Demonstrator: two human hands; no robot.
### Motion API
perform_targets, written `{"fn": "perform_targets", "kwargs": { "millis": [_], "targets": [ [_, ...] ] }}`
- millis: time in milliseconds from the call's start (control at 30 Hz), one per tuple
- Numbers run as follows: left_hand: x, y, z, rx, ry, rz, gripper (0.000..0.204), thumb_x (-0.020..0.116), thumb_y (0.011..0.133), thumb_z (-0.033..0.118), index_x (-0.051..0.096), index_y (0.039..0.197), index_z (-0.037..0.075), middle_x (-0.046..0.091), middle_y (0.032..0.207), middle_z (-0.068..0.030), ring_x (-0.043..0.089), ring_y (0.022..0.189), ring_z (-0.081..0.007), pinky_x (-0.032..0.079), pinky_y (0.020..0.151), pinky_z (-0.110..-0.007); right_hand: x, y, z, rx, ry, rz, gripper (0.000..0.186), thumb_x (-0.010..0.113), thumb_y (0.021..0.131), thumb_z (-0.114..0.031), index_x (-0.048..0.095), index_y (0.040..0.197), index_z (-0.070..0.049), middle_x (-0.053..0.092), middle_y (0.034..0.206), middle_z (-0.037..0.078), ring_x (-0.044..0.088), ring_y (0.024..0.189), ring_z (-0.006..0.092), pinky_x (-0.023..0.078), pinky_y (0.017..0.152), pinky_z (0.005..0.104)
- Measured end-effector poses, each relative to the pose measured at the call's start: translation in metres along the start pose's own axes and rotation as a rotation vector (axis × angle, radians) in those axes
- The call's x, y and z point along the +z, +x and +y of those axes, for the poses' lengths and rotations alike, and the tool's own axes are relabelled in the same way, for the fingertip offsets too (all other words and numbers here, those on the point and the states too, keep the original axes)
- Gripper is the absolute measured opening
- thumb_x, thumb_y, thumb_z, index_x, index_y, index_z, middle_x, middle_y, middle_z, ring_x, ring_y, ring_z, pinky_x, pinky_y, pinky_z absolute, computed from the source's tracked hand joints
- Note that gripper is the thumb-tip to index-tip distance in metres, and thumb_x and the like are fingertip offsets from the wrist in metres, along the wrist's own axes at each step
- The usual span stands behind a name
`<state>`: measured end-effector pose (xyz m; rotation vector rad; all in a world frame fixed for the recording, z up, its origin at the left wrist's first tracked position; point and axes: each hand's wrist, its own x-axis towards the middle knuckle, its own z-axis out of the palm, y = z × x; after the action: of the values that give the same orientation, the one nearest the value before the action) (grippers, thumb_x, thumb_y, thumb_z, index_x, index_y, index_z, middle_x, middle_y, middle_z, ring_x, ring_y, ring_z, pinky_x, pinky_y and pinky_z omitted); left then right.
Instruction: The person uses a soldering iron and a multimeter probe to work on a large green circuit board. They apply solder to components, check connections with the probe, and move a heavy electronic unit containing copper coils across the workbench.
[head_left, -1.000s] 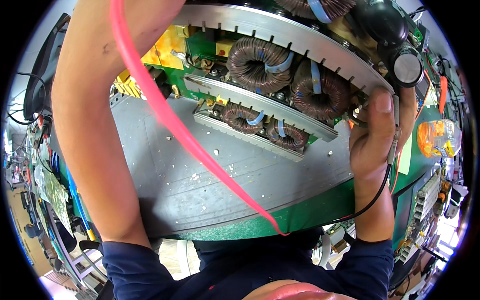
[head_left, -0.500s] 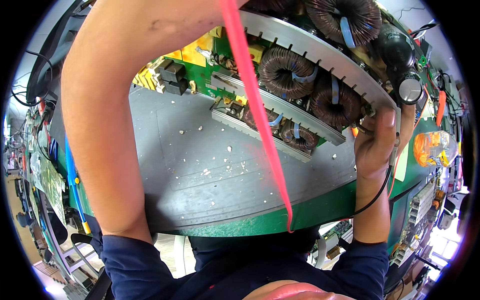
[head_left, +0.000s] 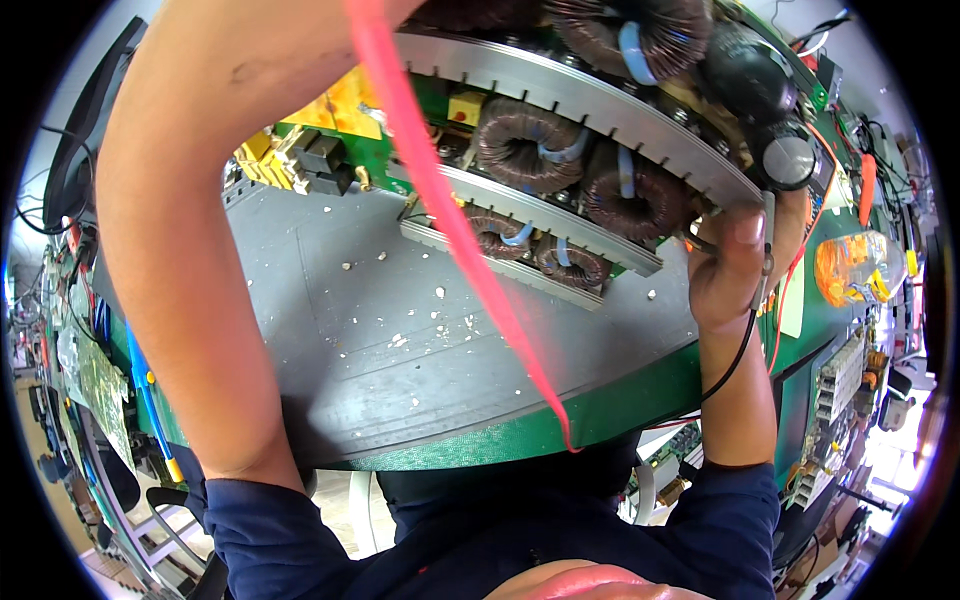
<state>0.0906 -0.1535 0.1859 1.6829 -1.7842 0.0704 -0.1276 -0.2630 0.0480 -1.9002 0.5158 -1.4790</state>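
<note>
A large green circuit board [head_left: 372,160] stands tilted on the grey mat, with long aluminium heat sinks [head_left: 560,85], brown copper-wound coils [head_left: 530,145] tied with pale blue strips, and black capacitors [head_left: 745,75]. My right hand [head_left: 735,265] is closed round the right end of the board, its thumb against the end of the long heat sink. Its other fingers are partly hidden behind. My left arm [head_left: 185,260] reaches up and over the board's left side; the hand itself lies beyond the top edge. A blurred pink strip [head_left: 450,225] hangs close before the camera.
Small pale crumbs [head_left: 400,340] are scattered on the grey mat [head_left: 330,290]. Right of the board stand a clear jar with orange contents [head_left: 858,268] and an orange-handled tool [head_left: 867,190]. A black cable [head_left: 735,370] runs down past my right wrist. A blue tool [head_left: 148,390] lies left.
The board, its coils and my right hand have shifted left and slightly up in the picture. The pink strip's upper part has swung left. My right hand keeps its grip.
</note>
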Motion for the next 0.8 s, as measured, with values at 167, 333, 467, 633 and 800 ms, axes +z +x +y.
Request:
{"fn": "perform_targets", "kwargs": {
  "millis": [167, 333, 467, 633, 800],
  "targets": [
    [0.007, 0.008, -0.009, -0.032, 0.037, 0.076, 0.062, 0.053, 0.104, 0.055, 0.072, 0.094, -0.003, 0.065, 0.072, -0.0106, 0.060, 0.069, -0.0180, 0.047, 0.063, -0.034, 0.002, 0.001, -0.009, 0.072, 0.075, -0.019, 0.061, 0.069, 0.092, -0.041, 0.051, 0.131, 0.002, 0.058, 0.107, 0.004, 0.050, 0.088, 0.0100, 0.041, 0.075, 0.0235],
    [0.005, 0.009, -0.015, -0.046, 0.041, 0.085, 0.061, 0.053, 0.104, 0.054, 0.072, 0.094, -0.003, 0.065, 0.072, -0.0103, 0.060, 0.069, -0.0177, 0.047, 0.063, -0.034, 0.004, 0.002, -0.014, 0.081, 0.157, -0.053, 0.063, 0.065, 0.094, -0.042, 0.047, 0.135, 0.003, 0.057, 0.106, 0.005, 0.049, 0.087, 0.0089, 0.041, 0.072, 0.0225],
    [0.004, 0.009, -0.013, -0.050, 0.054, 0.096, 0.060, 0.053, 0.104, 0.054, 0.072, 0.094, -0.003, 0.065, 0.072, -0.0101, 0.060, 0.069, -0.0174, 0.047, 0.063, -0.033, -0.004, -0.001, -0.015, 0.151, 0.185, -0.127, 0.062, 0.060, 0.097, -0.042, 0.045, 0.138, 0.003, 0.056, 0.103, 0.003, 0.048, 0.085, 0.0082, 0.039, 0.070, 0.0223],
    [0.006, 0.006, -0.013, -0.055, 0.056, 0.108, 0.060, 0.054, 0.104, 0.053, 0.072, 0.095, -0.003, 0.065, 0.072, -0.0098, 0.060, 0.069, -0.0170, 0.047, 0.063, -0.033, -0.014, 0.001, -0.010, 0.147, 0.026, -0.216, 0.060, 0.049, 0.103, -0.031, 0.039, 0.153, 0.001, 0.057, 0.129, 0.007, 0.057, 0.104, 0.0119, 0.047, 0.092, 0.0272],
    [0.007, 0.006, -0.011, -0.054, 0.072, 0.116, 0.059, 0.054, 0.104, 0.053, 0.072, 0.095, -0.003, 0.065, 0.072, -0.0095, 0.060, 0.069, -0.0166, 0.047, 0.063, -0.033, -0.005, 0.003, -0.006, 0.050, 0.067, -0.129, 0.057, 0.056, 0.100, -0.035, 0.045, 0.142, 0.002, 0.059, 0.120, 0.006, 0.054, 0.100, 0.0116, 0.045, 0.087, 0.0268]
  ]
}}
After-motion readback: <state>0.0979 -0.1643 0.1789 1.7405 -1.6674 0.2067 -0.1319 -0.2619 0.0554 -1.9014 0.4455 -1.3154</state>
